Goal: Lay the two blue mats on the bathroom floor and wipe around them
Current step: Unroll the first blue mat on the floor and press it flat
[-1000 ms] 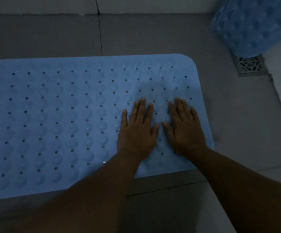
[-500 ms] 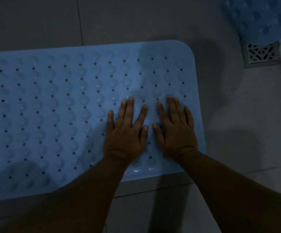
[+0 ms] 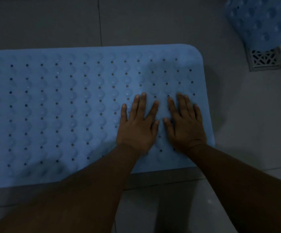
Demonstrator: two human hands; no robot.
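Note:
A light blue rubber mat (image 3: 55,111) with rows of holes and bumps lies flat on the grey tiled floor, reaching past the left edge of view. My left hand (image 3: 138,126) and my right hand (image 3: 185,125) rest palm down side by side on its right end, fingers spread, holding nothing. A second blue mat (image 3: 262,21) with the same bumps shows at the top right corner, partly cut off; it looks curved, not flat.
A square metal floor drain (image 3: 263,59) sits just below the second mat at the right. Grey floor tiles (image 3: 153,22) with dark grout lines surround the flat mat. The room is dim.
Both hands stay pressed flat on the mat's right end, side by side. The view has shifted a little, down and then back up; the mat lies as before.

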